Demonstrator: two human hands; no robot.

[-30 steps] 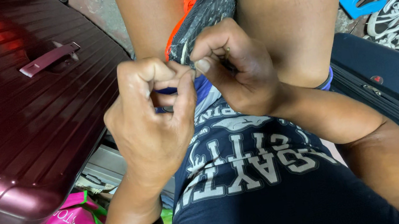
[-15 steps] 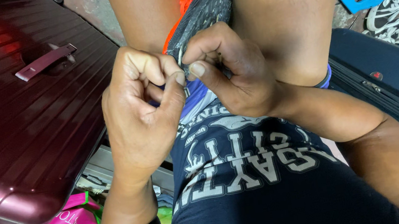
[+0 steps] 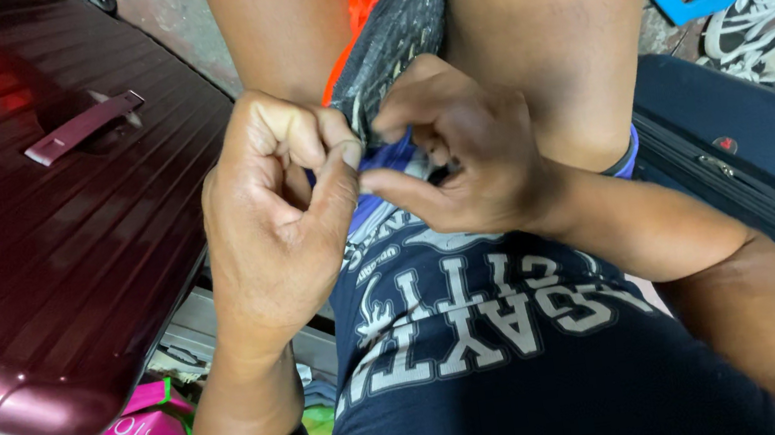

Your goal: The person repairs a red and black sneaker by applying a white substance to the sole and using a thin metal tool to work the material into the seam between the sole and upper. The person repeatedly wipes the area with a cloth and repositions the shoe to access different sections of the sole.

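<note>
Head view: both hands pinch the edge of a dark grey knitted shoe upper with orange sole (image 3: 396,29), clamped between the knees at top centre.

Left hand (image 3: 281,217) and right hand (image 3: 459,152) are curled tight on its lower rim; possibly holding thread. Soft, light, floppy fabric; best gripped at that edge.

Glossy ribbed hard-shell suitcase (image 3: 29,258); rough, probably knitted dark shoe (image 3: 396,29).
</note>
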